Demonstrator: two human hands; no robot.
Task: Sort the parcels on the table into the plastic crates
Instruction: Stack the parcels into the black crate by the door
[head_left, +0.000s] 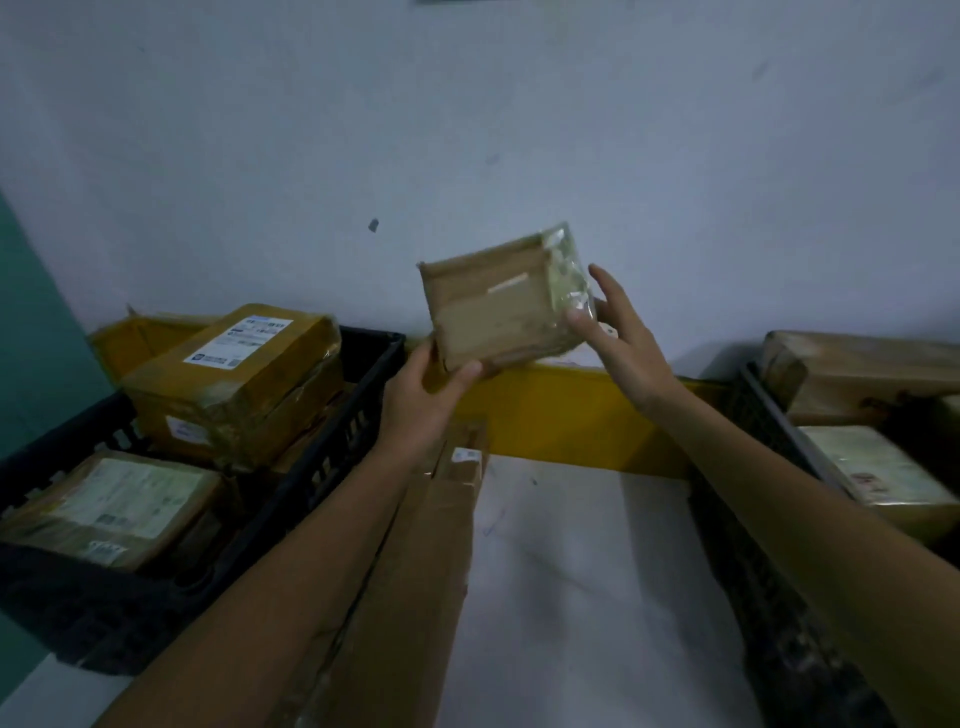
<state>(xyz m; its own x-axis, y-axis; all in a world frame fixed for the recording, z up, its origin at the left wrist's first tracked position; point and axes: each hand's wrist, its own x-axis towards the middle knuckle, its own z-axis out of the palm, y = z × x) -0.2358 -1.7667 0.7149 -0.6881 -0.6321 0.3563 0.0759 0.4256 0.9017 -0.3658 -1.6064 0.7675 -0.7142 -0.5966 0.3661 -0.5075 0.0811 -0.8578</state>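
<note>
A small brown cardboard parcel (493, 306) with shiny tape on its right side is held up in the air in front of the wall. My left hand (426, 400) grips its lower left corner, thumb on the front face. My right hand (618, 338) holds its taped right side, fingers partly spread. A black plastic crate (332, 441) at the left holds several taped parcels (234, 374). Another black crate (748, 467) at the right also holds parcels (878, 467). A long flat cardboard parcel (415, 597) lies on the white table (582, 571) under my left forearm.
A yellow bar (561, 410) runs along the back of the table between the crates. A pale wall (467, 130) rises straight behind it. A yellow open box (130, 338) sits behind the left crate.
</note>
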